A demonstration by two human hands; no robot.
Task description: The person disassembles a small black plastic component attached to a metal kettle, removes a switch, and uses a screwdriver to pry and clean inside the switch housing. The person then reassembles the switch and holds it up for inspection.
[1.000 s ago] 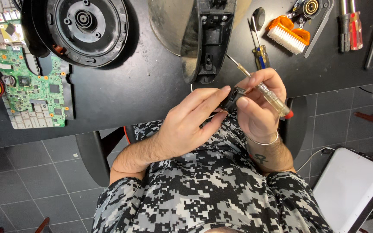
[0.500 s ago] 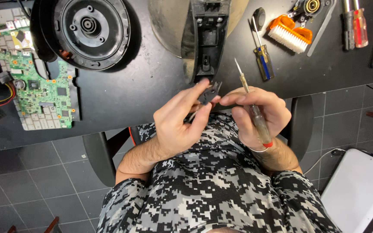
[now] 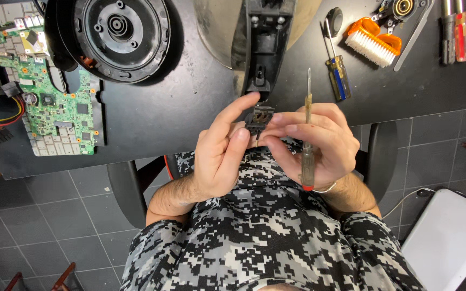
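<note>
My left hand (image 3: pixel 223 153) and my right hand (image 3: pixel 314 143) meet at the front edge of the black table (image 3: pixel 184 108), both pinching a small black plastic part (image 3: pixel 259 116) with brownish metal contacts. My right hand also clamps a clear-handled screwdriver (image 3: pixel 307 140) against its fingers, blade pointing away from me, red cap toward my wrist. Just beyond the part lies a black handle-shaped housing (image 3: pixel 265 46) attached to a metal body.
A round black base (image 3: pixel 115 32) and a green circuit board (image 3: pixel 49 91) lie at the left. A blue-and-yellow screwdriver (image 3: pixel 336 67), an orange brush (image 3: pixel 372 43) and more screwdrivers (image 3: pixel 457 29) lie at the right. A white case (image 3: pixel 454 242) sits on the floor.
Both hands have moved up toward the table's front edge and the black housing. The screwdriver has swung from slanting to the right to nearly upright in my right hand.
</note>
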